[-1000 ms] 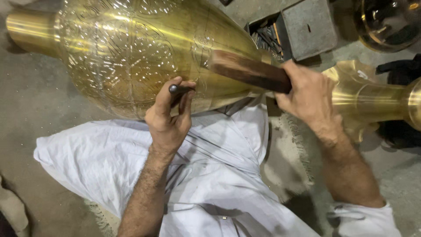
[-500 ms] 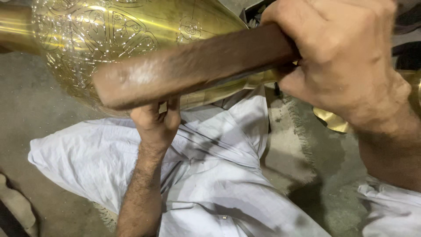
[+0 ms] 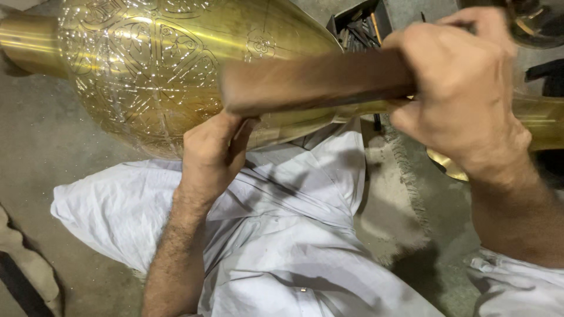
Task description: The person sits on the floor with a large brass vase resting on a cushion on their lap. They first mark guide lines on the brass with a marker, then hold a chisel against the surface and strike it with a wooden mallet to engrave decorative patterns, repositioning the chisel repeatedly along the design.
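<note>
My right hand fingers grip a wooden mallet. Left hand fingers pinch something hidden against the engraved brass vase.

Bare forearms, loose white clothing
Left hand and right hand are ungloved; creased white cloth lies below them, a rolled white sleeve under the right wrist

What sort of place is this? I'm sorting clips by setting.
Probably a metal-engraving workshop: a large engraved brass vase lies across the worker's lap, the right hand grips a wooden mallet, and a tool box sits behind.
</note>
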Demonstrator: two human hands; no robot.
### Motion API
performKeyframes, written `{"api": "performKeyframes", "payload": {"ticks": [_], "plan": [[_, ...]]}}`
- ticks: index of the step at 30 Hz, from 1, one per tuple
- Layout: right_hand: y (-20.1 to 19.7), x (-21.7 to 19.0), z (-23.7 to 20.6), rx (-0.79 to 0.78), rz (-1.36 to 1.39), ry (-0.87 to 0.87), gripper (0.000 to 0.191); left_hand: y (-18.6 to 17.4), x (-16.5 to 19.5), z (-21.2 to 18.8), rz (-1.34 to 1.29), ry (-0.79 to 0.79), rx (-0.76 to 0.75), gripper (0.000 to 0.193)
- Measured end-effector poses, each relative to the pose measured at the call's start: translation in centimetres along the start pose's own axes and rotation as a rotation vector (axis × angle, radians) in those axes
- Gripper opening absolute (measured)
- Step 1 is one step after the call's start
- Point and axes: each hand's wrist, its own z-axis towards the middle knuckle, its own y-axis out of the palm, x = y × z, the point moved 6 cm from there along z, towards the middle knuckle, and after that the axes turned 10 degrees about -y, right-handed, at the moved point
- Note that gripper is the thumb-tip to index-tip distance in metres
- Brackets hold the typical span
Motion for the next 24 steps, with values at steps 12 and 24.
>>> {"api": "performKeyframes", "payload": {"ticks": [12, 24], "plan": [[9.7, 1.1, -4.6, -0.083, 0.400, 0.351, 0.032, -0.4, 1.5, 2.5, 0.017, 0.044, -0.200, 0.040], [5.7, -1.0, -5.0, 0.188, 0.358, 0.448, 0.035, -0.5, 1.5, 3.5, 0.184, 0.128, -0.388, 0.040]]}}
